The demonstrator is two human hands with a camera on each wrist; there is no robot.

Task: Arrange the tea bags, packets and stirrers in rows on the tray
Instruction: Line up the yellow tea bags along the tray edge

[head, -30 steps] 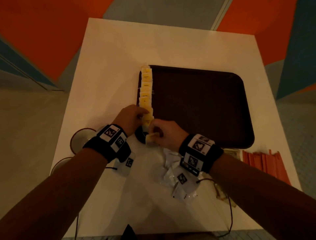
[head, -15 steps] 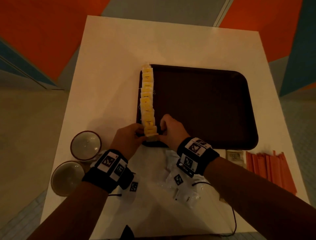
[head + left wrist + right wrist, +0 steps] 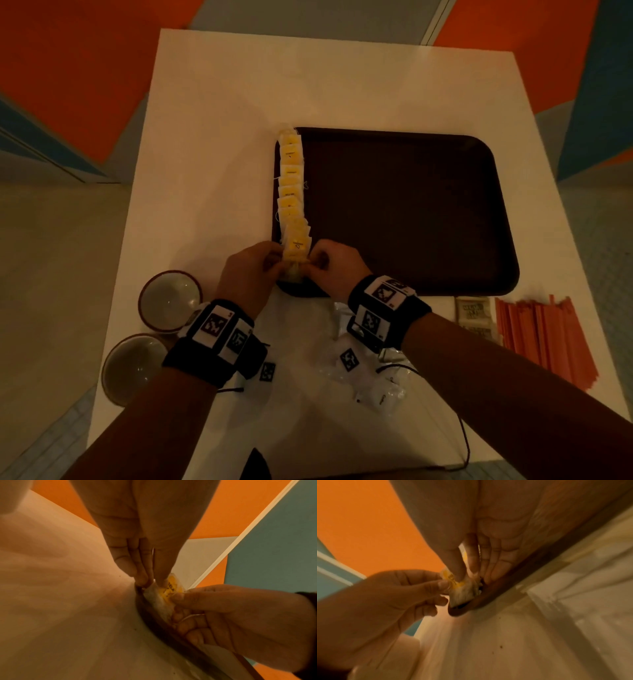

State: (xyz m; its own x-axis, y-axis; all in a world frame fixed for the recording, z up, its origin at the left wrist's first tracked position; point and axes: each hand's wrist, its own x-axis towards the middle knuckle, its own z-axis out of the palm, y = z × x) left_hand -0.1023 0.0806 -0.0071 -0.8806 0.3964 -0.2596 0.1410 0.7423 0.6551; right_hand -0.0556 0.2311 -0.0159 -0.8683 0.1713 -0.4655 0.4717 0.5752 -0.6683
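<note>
A dark brown tray [image 3: 411, 212] lies on the white table [image 3: 222, 102]. Several yellow-tagged tea bags [image 3: 290, 185] overlap in one row along its left edge. At the near end of that row both hands pinch the nearest tea bag [image 3: 295, 262] from either side, at the tray's near-left corner. My left hand [image 3: 263, 270] holds its left edge and my right hand [image 3: 325, 263] its right edge. In the left wrist view the left hand [image 3: 150, 581] pinches the tea bag [image 3: 164, 592]. In the right wrist view the right hand [image 3: 465, 573] grips the same tea bag [image 3: 462, 592] over the tray rim [image 3: 505, 585].
Orange stirrers [image 3: 544, 339] lie in a bundle at the near right, with paper packets [image 3: 474, 313] beside them. Crumpled clear wrappers [image 3: 370, 373] sit under my right wrist. Two bowls [image 3: 169, 299] [image 3: 133, 368] stand at the near left table edge.
The right hand carried a tea bag to the near end of the row. The left hand came off the row to pinch that bag's left side. Both now hold it there.
</note>
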